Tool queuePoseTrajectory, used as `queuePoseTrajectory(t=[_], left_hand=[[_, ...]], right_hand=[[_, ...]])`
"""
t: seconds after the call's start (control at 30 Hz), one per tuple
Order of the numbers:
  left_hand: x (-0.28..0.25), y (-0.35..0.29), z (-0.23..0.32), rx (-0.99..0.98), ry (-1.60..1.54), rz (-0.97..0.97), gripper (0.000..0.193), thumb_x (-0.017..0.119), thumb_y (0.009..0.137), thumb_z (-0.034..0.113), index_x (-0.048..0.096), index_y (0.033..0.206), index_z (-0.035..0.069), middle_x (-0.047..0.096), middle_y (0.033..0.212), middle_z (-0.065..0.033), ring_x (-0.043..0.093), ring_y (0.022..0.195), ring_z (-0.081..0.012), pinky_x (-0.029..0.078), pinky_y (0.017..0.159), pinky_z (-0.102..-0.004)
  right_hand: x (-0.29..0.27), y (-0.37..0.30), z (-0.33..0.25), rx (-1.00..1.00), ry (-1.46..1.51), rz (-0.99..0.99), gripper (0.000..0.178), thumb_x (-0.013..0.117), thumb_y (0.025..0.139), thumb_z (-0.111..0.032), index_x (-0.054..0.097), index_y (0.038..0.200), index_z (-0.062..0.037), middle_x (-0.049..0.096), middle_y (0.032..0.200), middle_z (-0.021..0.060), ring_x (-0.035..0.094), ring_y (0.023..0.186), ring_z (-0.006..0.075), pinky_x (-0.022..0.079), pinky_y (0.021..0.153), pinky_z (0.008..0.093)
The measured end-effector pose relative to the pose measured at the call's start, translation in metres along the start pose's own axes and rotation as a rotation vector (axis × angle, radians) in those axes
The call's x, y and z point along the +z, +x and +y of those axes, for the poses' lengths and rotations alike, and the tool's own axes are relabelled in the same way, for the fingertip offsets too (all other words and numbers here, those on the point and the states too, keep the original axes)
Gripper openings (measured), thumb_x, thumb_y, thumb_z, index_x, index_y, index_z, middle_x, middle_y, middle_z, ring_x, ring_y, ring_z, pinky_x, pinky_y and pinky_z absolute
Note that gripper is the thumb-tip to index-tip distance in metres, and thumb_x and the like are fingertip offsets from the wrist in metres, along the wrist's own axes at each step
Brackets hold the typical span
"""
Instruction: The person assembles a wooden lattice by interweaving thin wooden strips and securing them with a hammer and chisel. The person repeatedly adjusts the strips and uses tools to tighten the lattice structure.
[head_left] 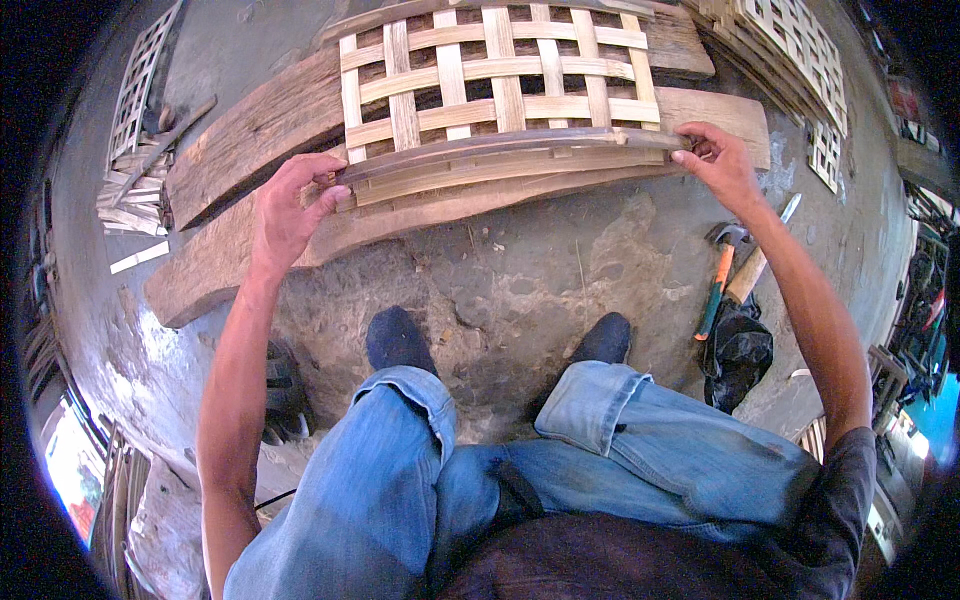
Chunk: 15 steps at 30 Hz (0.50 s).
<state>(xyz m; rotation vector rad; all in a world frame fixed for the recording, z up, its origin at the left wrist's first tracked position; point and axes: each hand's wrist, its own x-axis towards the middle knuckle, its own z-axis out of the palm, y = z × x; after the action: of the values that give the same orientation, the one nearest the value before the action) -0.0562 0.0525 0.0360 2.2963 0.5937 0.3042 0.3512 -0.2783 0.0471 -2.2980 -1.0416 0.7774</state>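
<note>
A woven lattice panel of pale bamboo slats (pixel 452 75) lies on rough wooden planks (pixel 250 115) in front of me. Along its near edge runs a long dark bamboo strip (pixel 490 143), with a paler split strip (pixel 480 168) just below it. My left hand (pixel 290 205) pinches the strip's left end between thumb and fingers. At the right end, my right hand (pixel 722 160) grips it the same way. Whether both strips are in my fingers I cannot tell.
A hammer (pixel 716 275) with an orange and green handle lies on the floor at right, beside a wooden-handled blade (pixel 760 262) and a black plastic bag (pixel 740 350). Stacked lattice panels (pixel 790 45) stand far right. Another panel (pixel 143 80) and loose slats (pixel 132 205) lie at left.
</note>
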Motion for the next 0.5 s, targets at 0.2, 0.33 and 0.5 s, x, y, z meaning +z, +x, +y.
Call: queuePoseTrajectory(t=[0.2,0.33,0.5], left_hand=[[0.000,0.001,0.010,-0.065,0.009,-0.042,0.029,0.074,0.075,0.008,0.067,0.102,0.005,0.065,0.101,-0.0077,0.061,0.081,-0.0165,0.051,0.075,-0.0286],[0.004,-0.002,0.007,-0.052,-0.018,-0.042,0.029,0.075,0.074,0.008,0.067,0.102,0.005,0.065,0.100,-0.0075,0.061,0.082,-0.0173,0.051,0.075,-0.0288],[0.003,-0.002,0.007,-0.065,-0.034,-0.050,0.030,0.075,0.074,0.008,0.068,0.103,0.006,0.066,0.099,-0.0073,0.062,0.084,-0.0180,0.052,0.076,-0.0297]], right_hand=[[0.000,-0.001,-0.003,-0.067,-0.119,-0.048,0.036,0.075,0.078,-0.015,0.064,0.111,-0.0052,0.057,0.082,-0.0005,0.054,0.072,0.0073,0.047,0.065,0.0235],[0.002,-0.004,0.000,-0.030,-0.056,-0.058,0.036,0.074,0.078,-0.014,0.064,0.111,-0.0059,0.057,0.083,-0.0006,0.054,0.074,0.0078,0.047,0.067,0.0232],[0.001,-0.006,0.003,-0.012,-0.110,-0.045,0.035,0.072,0.078,-0.011,0.064,0.111,-0.0066,0.058,0.085,-0.0014,0.054,0.077,0.0077,0.047,0.067,0.0228]])
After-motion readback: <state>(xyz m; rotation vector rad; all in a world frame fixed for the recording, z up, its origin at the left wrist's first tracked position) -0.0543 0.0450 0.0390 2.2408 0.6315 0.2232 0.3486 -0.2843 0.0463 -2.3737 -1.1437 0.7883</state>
